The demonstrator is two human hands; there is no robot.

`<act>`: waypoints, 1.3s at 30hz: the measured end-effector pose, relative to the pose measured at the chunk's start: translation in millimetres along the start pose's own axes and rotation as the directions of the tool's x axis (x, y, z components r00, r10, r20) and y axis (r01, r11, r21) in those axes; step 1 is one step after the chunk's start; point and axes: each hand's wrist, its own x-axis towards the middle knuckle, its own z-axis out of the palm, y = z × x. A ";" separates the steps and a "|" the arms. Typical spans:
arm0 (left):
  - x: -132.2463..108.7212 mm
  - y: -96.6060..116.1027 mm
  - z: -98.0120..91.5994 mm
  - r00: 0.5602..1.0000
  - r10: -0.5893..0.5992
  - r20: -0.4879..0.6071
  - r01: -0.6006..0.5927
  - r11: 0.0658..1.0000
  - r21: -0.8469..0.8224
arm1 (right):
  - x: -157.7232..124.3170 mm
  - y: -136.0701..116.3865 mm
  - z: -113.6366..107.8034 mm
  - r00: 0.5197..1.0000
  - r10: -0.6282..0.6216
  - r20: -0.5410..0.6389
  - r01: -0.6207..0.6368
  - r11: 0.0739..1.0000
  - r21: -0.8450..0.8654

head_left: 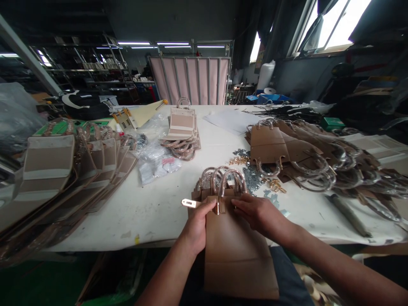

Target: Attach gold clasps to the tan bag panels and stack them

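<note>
A brown leather bag panel (237, 250) with clear curved handles (228, 178) lies over the near table edge, on a small stack of like panels. My left hand (197, 227) grips the panel's left upper edge, thumb by a gold clasp (218, 207) at its top centre. A small gold metal plate (189, 203) sticks out just left of my left thumb. My right hand (256, 212) rests on the panel's upper right corner, fingers pressed down beside the clasp.
On the white table (153, 208) lie stacks of beige bag pieces (63, 170) at left, brown handled panels (318, 161) at right, another pile (181, 131) behind, plastic packets (156, 161) and loose gold fittings (240, 160). A pink screen (191, 80) stands beyond.
</note>
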 end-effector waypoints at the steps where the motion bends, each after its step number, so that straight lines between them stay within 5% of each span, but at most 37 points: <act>1: 0.5 -0.9 -0.3 1.000 -0.008 -0.005 0.008 1.000 -0.011 | -0.9 1.2 1.6 1.000 -0.008 0.001 0.008 1.000 0.013; 12: 4.2 -4.6 -11.4 0.990 -0.138 0.002 0.138 0.989 -0.048 | -6.0 9.8 6.0 0.999 0.042 -0.020 -0.040 0.995 0.089; 22: 6.2 -3.9 -9.3 0.987 -0.153 -0.050 0.149 0.986 -0.071 | -0.5 2.8 7.8 1.000 0.022 -0.021 -0.023 0.997 -0.076; 29: 7.1 -5.0 -11.2 0.975 -0.216 -0.058 0.210 0.973 -0.093 | 1.5 5.0 0.2 0.996 -0.001 0.091 0.002 1.000 -0.014; 39: 10.0 -4.7 -11.6 0.975 -0.196 -0.104 0.188 0.979 -0.084 | 2.5 9.6 8.9 0.997 -0.066 0.036 0.071 0.988 -0.137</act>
